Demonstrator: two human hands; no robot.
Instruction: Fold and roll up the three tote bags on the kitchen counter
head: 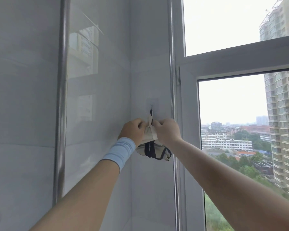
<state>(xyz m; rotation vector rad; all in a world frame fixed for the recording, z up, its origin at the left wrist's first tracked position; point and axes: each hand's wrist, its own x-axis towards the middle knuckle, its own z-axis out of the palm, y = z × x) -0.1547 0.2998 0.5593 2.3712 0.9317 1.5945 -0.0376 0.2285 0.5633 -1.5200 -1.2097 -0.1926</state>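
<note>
A rolled-up cream tote bag (154,150) with dark straps hangs against the white tiled wall. Its twisted handle (151,116) runs up to a clear adhesive hook (151,105) on the tile. My left hand (133,130), with a light blue wristband, grips the top of the bundle from the left. My right hand (166,130) pinches the bag's top and handle from the right. Both hands meet just under the hook. The counter and any other bags are out of view.
A metal pipe (62,97) runs vertically down the wall at left. A second pipe (172,80) stands beside the white window frame (187,114). Buildings and trees show through the window on the right.
</note>
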